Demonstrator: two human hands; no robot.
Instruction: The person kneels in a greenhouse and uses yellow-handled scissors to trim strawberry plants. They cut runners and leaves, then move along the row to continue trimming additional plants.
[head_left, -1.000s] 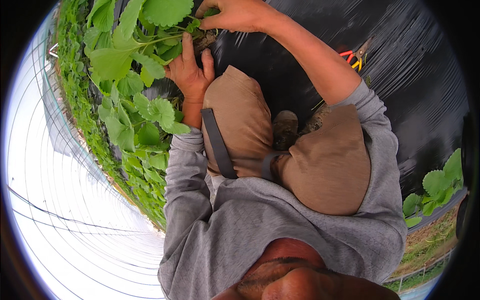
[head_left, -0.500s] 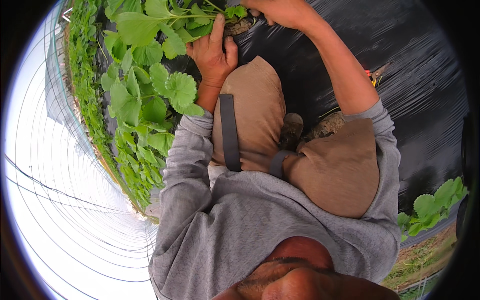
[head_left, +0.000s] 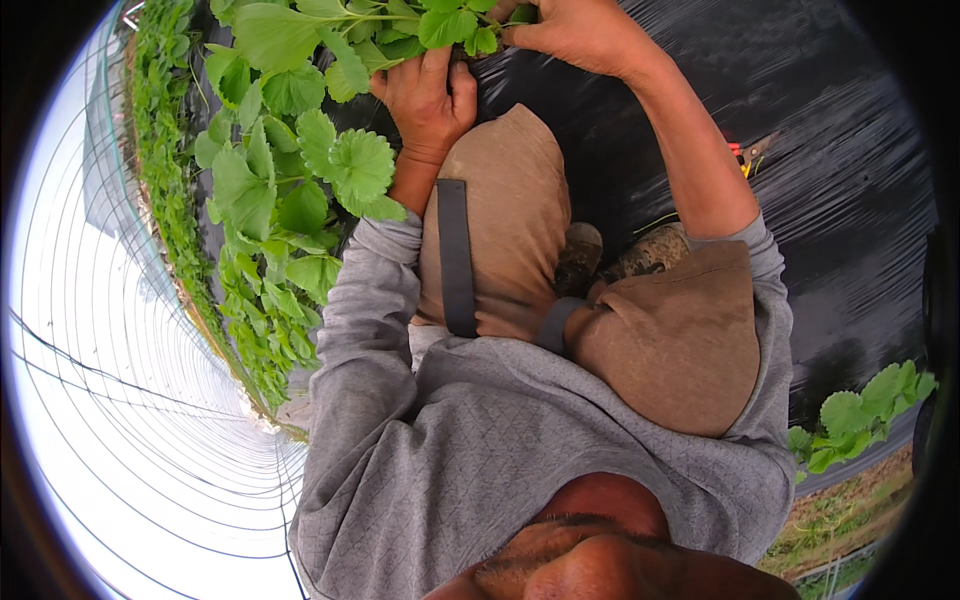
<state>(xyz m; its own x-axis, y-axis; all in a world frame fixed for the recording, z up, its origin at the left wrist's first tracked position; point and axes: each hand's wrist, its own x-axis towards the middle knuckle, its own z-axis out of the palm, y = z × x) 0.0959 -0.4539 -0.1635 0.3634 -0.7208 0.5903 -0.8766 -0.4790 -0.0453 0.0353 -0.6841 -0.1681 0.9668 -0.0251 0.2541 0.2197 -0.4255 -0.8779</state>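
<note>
A leafy strawberry plant spreads along the left side of the black plastic mulch. Against its base at the top lies my left hand, its thumb and forefinger apart and its fingertips partly under leaves. My right hand is at the top edge, with its thumb and fingers closed around a small leafy strawberry shoot. The exact grip is partly hidden by leaves and the picture's edge.
Red-and-yellow-handled pruning shears lie on the black plastic mulch beyond my right forearm. My bent knees are close below the hands. More strawberry leaves grow at lower right. A plant row runs along the left.
My right hand has shifted down and to the right, and small leaves now show higher and larger beside it. My left hand stays nearly in place, its fingertips more covered by leaves.
</note>
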